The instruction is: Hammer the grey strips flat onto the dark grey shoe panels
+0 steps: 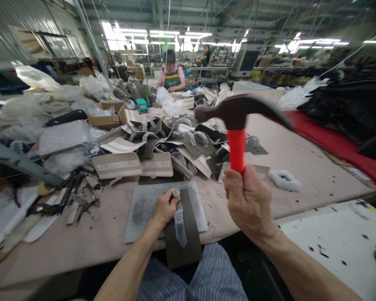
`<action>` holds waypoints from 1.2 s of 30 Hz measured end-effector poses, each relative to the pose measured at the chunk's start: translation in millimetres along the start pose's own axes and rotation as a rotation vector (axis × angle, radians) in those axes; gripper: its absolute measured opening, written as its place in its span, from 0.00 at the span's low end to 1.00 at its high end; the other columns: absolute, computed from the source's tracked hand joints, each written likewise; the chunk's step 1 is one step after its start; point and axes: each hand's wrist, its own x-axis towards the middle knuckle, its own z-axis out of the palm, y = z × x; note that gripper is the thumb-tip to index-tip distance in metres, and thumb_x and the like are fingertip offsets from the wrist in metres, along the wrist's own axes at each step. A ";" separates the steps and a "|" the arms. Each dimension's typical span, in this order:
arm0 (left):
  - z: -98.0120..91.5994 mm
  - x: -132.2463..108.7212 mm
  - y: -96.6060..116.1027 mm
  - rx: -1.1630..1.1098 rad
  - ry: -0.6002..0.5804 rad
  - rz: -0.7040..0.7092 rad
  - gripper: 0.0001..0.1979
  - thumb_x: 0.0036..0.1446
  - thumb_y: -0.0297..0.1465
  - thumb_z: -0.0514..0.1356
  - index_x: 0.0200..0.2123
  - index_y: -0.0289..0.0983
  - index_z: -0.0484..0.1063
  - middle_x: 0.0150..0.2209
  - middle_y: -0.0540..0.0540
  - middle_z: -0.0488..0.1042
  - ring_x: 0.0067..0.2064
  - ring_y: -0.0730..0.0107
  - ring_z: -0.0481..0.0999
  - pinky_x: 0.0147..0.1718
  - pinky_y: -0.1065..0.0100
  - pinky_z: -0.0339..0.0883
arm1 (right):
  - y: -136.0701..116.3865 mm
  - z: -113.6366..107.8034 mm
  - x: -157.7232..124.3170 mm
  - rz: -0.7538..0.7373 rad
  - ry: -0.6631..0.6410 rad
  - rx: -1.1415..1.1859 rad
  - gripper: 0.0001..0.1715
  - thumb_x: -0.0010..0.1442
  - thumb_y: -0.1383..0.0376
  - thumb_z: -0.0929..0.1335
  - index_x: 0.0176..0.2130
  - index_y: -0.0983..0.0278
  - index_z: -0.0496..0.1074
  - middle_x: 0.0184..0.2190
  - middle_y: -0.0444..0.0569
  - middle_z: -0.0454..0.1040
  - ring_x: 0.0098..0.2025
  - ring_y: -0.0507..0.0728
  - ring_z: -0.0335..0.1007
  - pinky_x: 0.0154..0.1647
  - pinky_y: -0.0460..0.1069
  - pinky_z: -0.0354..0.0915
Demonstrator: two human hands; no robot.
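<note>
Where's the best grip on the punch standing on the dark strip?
On the punch, take the upper shaft just under its metal cap, pinched from the left side as the left hand does. It stands upright on the dark strip; the hammer needs the cap exposed.

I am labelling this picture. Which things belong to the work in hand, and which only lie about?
In use: hammer in right hand; punch in left hand; dark strip; grey pad.

Lying about: pile of cut pieces; cardboard box; white ring.
</note>
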 end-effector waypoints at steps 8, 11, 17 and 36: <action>0.5 -1.3 -2.2 -0.037 -0.002 -0.023 0.11 0.53 0.29 0.60 0.41 0.41 0.76 0.33 0.49 0.79 0.36 0.64 0.77 0.39 0.67 0.68 | 55.8 26.1 -40.9 -0.012 -0.672 -0.295 0.14 0.68 0.57 0.60 0.34 0.60 0.66 0.20 0.45 0.69 0.19 0.53 0.60 0.22 0.50 0.43; 0.4 -1.3 -4.4 -0.012 0.003 -0.002 0.10 0.54 0.29 0.60 0.40 0.40 0.75 0.35 0.48 0.80 0.38 0.64 0.78 0.41 0.66 0.69 | 87.4 25.6 -50.3 0.157 -0.767 -0.330 0.17 0.70 0.57 0.57 0.35 0.61 0.67 0.25 0.48 0.73 0.27 0.56 0.69 0.26 0.49 0.52; -1.9 -0.5 -2.0 -0.108 -0.046 -0.009 0.18 0.55 0.28 0.60 0.51 0.40 0.72 0.42 0.45 0.81 0.44 0.62 0.80 0.47 0.62 0.70 | 120.2 48.4 -81.7 0.259 -0.731 -0.403 0.18 0.68 0.63 0.57 0.50 0.69 0.68 0.39 0.60 0.75 0.40 0.64 0.72 0.39 0.55 0.63; -57.5 30.5 68.2 -0.724 0.589 -0.101 0.15 0.46 0.36 0.71 0.34 0.34 0.73 0.31 0.48 0.79 0.33 0.71 0.79 0.39 0.66 0.74 | -24.8 90.1 -59.7 -0.122 -0.679 -0.495 0.07 0.59 0.71 0.62 0.39 0.66 0.67 0.37 0.58 0.72 0.34 0.61 0.71 0.33 0.53 0.61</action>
